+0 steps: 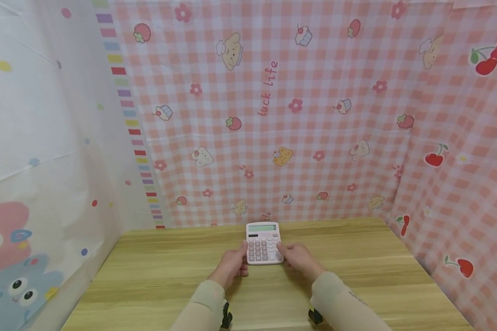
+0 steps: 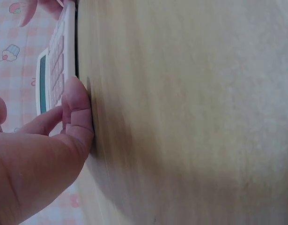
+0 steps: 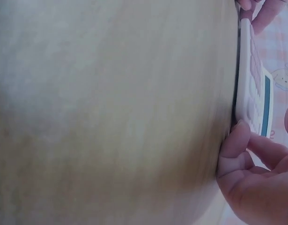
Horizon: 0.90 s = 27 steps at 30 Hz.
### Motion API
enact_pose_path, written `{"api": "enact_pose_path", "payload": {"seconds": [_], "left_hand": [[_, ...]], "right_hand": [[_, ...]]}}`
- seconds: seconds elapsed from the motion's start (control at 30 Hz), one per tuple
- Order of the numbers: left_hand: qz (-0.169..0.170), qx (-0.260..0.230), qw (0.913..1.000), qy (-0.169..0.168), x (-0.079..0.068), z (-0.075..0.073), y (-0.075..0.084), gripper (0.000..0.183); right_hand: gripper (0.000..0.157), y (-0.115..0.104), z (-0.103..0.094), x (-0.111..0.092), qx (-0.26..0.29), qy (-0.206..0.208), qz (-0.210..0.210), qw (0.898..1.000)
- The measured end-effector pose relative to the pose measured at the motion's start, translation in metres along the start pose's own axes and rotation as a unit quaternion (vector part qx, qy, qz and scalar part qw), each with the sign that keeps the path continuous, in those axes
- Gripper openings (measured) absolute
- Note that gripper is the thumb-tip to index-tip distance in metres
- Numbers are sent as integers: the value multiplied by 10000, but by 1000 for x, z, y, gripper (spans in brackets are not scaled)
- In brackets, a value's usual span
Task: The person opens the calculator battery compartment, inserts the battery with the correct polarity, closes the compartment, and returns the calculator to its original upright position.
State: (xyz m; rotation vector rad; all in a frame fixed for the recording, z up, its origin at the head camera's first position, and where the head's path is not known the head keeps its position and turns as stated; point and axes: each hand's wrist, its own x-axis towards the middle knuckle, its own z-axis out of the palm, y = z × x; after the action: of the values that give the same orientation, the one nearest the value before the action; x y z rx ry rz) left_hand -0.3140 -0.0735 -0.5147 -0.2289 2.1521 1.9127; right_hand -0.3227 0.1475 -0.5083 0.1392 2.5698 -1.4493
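A pale pink calculator (image 1: 264, 243) lies face up on the wooden table, its greenish display at the far end. My left hand (image 1: 233, 263) grips its left edge, thumb along the side and fingers curled at the rim. At the opposite edge my right hand (image 1: 301, 258) holds it the same way, the thumb near the lower right keys. In the left wrist view the calculator (image 2: 57, 70) is seen from its near side, low on the tabletop. The right wrist view shows the curled fingers (image 3: 235, 145) against the calculator's corner.
The wood-grain table (image 1: 157, 276) reaches back to a pink checked cloth (image 1: 248, 138) hanging behind it. A white printed cloth (image 1: 66, 138) hangs at the left, and a cherry-print cloth (image 1: 459, 184) at the right.
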Motion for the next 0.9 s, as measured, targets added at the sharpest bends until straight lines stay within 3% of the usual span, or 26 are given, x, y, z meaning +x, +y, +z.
{"api": "enact_pose_path", "payload": {"seconds": [0.37,0.9], "left_hand": [[9,174,9996,205,0,0,-5,64],[65,451,9988,161,-1,0,-4,72]], "right_hand": [[53,6,-2,2,163,-201,-61,9996],[56,8,-2,1,194,-249,-73,9995]]}}
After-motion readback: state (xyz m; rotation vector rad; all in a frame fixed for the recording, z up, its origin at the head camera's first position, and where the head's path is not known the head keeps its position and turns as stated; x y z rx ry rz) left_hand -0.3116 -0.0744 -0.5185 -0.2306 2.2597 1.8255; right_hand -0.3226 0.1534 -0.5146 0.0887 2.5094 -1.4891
